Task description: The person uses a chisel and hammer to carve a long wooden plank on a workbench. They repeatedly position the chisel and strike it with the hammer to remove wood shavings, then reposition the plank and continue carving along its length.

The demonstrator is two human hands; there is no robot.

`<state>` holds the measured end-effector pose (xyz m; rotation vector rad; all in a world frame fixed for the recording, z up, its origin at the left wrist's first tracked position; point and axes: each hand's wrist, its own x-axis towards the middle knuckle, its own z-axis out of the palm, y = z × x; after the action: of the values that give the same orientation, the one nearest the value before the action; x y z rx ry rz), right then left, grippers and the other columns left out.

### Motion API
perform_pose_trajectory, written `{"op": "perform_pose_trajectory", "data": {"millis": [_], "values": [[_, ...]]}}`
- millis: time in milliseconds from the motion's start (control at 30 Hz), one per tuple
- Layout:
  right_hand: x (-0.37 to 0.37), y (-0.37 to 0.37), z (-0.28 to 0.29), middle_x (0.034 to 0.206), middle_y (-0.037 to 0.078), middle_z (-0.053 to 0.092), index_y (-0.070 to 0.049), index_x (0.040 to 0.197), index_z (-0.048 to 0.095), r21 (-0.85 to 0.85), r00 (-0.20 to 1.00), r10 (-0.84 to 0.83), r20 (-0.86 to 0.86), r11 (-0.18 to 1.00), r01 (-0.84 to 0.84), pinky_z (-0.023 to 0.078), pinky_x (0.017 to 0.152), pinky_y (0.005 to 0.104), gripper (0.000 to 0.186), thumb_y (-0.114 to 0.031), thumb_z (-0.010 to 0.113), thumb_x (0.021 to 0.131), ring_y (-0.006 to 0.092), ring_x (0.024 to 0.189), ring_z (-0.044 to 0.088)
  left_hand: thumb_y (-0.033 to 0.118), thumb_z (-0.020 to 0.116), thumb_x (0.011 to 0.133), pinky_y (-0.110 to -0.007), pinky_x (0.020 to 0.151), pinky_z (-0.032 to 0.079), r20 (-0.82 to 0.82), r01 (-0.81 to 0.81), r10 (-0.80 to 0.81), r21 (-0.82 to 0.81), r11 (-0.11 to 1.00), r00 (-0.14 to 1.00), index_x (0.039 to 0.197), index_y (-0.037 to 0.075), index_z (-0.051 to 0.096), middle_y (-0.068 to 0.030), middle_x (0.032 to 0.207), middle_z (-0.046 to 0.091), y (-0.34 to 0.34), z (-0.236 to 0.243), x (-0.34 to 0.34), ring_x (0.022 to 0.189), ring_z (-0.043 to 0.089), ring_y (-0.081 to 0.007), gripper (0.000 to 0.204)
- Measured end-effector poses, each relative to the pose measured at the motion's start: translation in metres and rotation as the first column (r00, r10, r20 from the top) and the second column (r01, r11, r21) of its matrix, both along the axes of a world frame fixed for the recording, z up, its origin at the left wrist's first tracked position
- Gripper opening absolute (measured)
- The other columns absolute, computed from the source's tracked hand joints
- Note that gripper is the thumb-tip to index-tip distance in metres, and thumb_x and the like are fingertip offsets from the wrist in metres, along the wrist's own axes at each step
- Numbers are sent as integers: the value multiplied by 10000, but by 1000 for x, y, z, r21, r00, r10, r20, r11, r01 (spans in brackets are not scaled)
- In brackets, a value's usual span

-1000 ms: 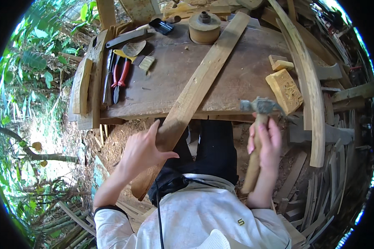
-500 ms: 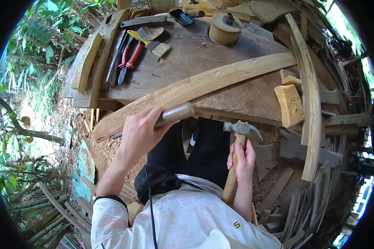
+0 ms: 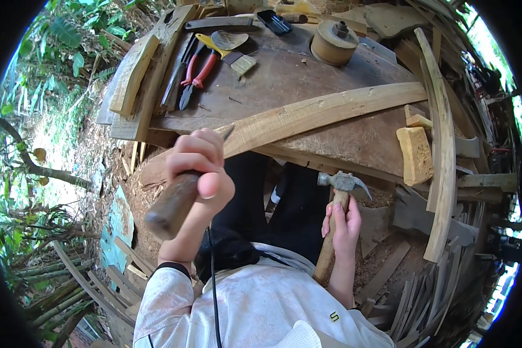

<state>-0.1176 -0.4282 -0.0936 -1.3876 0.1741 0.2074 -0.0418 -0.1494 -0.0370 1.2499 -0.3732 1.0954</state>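
My left hand (image 3: 202, 165) is closed round the thick wooden handle of a chisel (image 3: 175, 204), raised in front of the bench's near left side. Its narrow metal tip sticks out past my fingers, pointing up and right; the middle of the tool is hidden in my fist. My right hand (image 3: 343, 223) grips a claw hammer (image 3: 326, 255) by its wooden handle, just below the grey head, at the right of my lap. A long curved plank (image 3: 307, 116) lies slantwise across the workbench (image 3: 278, 64), its left end partly behind my left hand.
Red-handled pliers (image 3: 200, 72), a yellow-handled brush (image 3: 242, 62) and nails lie on the bench's left. A round wooden block (image 3: 334, 43) stands at the back. On the right are a yellowish block (image 3: 415, 155) and a long curved strip (image 3: 441, 139). Wood scraps (image 3: 409, 301) cover the floor.
My left hand has lifted and turned the chisel: its handle end now points down-left and its tip up-right. My right hand still holds the hammer. The view has shifted slightly.
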Motion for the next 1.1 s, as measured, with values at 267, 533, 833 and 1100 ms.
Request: {"op": "perform_pose_trajectory", "data": {"millis": [267,533,833,1100], "values": [[-1,-2,-2,883,53,586,14,1290,518,-34,1000,-3,-4,999,3,434,444,233,272,-181,542,1102,80,512,541,539,850,810,-318,722,514,-187,136,-61,418,898,981,1042,29,543,-117,966,617,12,3,-12,797,627,-213,639],[10,8,-1,878,53,594,31,1319,518,-14,1000,0,4,1000,0,433,451,230,311,-182,553,1097,75,528,549,570,862,707,-418,835,623,-99,54,-18,365,929,995,1087,35,537,-148,1115,588,35,1,-5,952,717,-268,732],[9,7,-5,877,56,594,40,1369,504,-27,1000,5,12,1000,-4,430,452,227,355,-179,556,1093,79,531,545,217,726,960,-301,500,399,-193,397,-376,83,914,906,713,60,502,-32,611,519,34,18,-6,535,521,-151,368],[10,16,-2,858,69,583,17,1291,482,25,988,-8,156,1000,5,440,460,228,284,-177,542,1092,86,541,543,187,813,810,-375,436,398,-288,494,-441,728,476,850,632,113,482,-31,571,457,-5,24,9,463,510,-226,383]]}}
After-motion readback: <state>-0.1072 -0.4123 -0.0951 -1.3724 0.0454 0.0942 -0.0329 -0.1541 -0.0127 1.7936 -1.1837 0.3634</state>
